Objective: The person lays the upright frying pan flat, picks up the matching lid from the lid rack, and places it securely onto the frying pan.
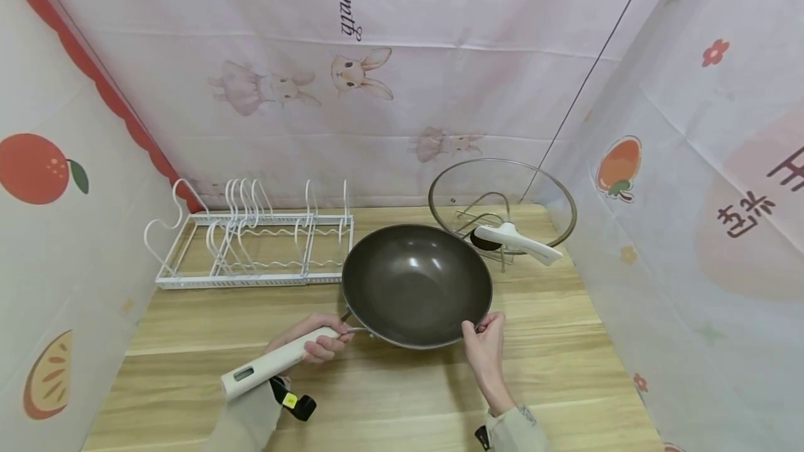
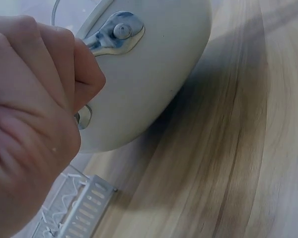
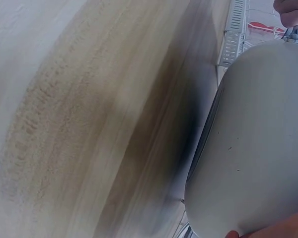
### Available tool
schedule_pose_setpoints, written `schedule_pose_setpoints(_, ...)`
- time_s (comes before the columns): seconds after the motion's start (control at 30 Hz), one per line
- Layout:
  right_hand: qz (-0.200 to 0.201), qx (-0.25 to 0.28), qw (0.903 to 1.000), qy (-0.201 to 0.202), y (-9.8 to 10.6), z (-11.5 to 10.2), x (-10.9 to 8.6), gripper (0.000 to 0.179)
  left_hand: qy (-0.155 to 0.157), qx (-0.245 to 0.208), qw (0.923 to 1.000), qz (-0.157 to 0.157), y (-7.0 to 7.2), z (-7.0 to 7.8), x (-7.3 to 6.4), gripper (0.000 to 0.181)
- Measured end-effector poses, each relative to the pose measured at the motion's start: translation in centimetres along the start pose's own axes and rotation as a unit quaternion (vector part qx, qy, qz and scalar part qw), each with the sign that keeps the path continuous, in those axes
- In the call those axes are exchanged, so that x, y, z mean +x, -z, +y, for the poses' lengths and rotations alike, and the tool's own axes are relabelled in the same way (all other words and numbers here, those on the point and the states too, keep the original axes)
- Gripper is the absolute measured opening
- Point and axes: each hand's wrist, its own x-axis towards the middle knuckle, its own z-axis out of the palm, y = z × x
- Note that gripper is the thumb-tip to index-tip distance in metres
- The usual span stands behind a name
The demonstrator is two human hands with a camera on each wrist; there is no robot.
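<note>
A dark-lined wok (image 1: pixel 417 284) with a pale outer shell (image 2: pixel 149 74) is held above the wooden table, its inside facing up. My left hand (image 1: pixel 326 346) grips its long cream handle (image 1: pixel 276 361) close to the metal bracket (image 2: pixel 121 32); the handle's free end points toward the lower left. At the near right edge, my right hand (image 1: pixel 486 351) pinches the rim, thumb on top and the other fingers mostly hidden. Only part of the right hand (image 3: pixel 283 228) appears at the bottom of the right wrist view.
A white wire dish rack (image 1: pixel 232 281) stands at the back left, near the wok's left edge. Behind the wok on the right, a glass lid (image 1: pixel 573 211) with a white handle (image 1: pixel 524 244) leans upright in a wire stand (image 1: pixel 502 260). Printed fabric walls (image 1: pixel 402 110) enclose the table (image 1: pixel 402 403).
</note>
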Motion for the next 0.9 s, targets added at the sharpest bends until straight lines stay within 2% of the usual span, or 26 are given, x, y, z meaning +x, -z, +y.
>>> schedule_pose_setpoints(0.1,0.0,0.002,1.0,0.0,-0.3,0.5,0.1,0.03,0.003,-0.004,1.0,-0.002,0.4,0.0,0.1,0.034)
schedule_pose_setpoints(0.3,0.005,0.003,1.0,0.005,-0.7,1.2,0.3,0.031,0.006,0.022,0.9996,-0.014,1.3,0.1,0.2,0.035)
schedule_pose_setpoints(0.47,-0.007,-0.003,1.0,0.005,-0.5,1.3,0.0,0.03,0.004,0.026,0.9992,-0.028,2.1,-0.1,0.1,0.034)
schedule_pose_setpoints(0.53,-0.016,-0.013,0.9998,-0.004,-0.2,1.2,-0.1,0.03,0.002,0.027,0.999,-0.034,2.5,-0.2,0.1,0.032)
schedule_pose_setpoints(0.57,-0.022,-0.019,0.9996,-0.008,-0.1,1.2,-0.2,0.029,0.001,0.031,0.9988,-0.039,3.6,-0.3,0.1,0.029)
schedule_pose_setpoints(0.73,-0.066,-0.047,0.9962,-0.031,0.6,0.8,-0.5,0.029,-0.013,0.026,0.9985,-0.046,4.8,-1.0,-0.5,0.029)
schedule_pose_setpoints(0.77,-0.074,-0.052,0.9953,-0.035,0.7,0.8,-0.5,0.029,-0.015,0.024,0.9985,-0.048,5.0,-1.2,-0.6,0.03)
schedule_pose_setpoints(0.8,-0.083,-0.055,0.9944,-0.037,0.8,0.7,-0.6,0.03,-0.017,0.016,0.9986,-0.048,4.4,-1.3,-0.8,0.032)
schedule_pose_setpoints(0.9,-0.104,-0.061,0.9915,-0.05,0.9,0.7,-0.8,0.03,-0.03,0.012,0.9979,-0.056,4.9,-1.7,-1.2,0.036)
